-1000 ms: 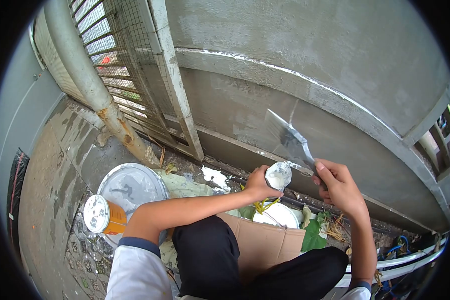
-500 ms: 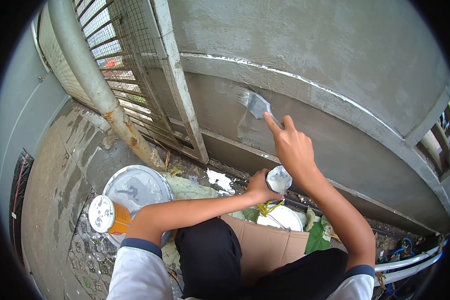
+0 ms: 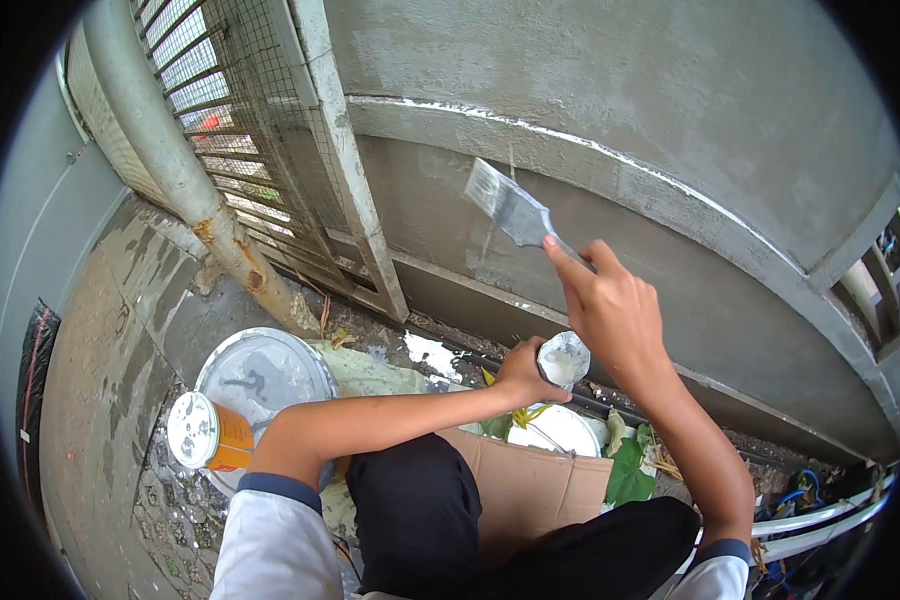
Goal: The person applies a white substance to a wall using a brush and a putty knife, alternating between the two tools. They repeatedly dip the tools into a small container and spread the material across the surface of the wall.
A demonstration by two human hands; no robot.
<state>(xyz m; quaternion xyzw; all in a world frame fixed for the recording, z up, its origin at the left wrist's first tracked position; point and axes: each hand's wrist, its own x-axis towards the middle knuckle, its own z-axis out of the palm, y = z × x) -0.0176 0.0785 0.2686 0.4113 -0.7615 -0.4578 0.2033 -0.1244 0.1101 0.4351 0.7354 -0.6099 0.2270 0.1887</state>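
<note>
You are gripping the paintbrush (image 3: 510,208) in your right hand (image 3: 615,315). The fingers are closed around the handle and the index finger is lying along it, which is probably giving you finer control over the angle of the bristles. The bristle end is pointing up and to the left at the grey wall (image 3: 730,170), just below the white-edged ledge, though I cannot tell for certain that it is touching. Your left hand (image 3: 522,372) is wrapping shut around a small cup (image 3: 563,360) of pale paint. It is holding the cup upright just beneath the right wrist, likely so that nothing is spilling and the brush is having only a short way to travel. You are crouching low with a sheet of cardboard (image 3: 525,480) lying between your knees, apparently catching drips. The white bucket (image 3: 260,375) and the orange can (image 3: 208,432) are standing side by side on the ground near your left elbow, within reach but well apart from the wall.
</note>
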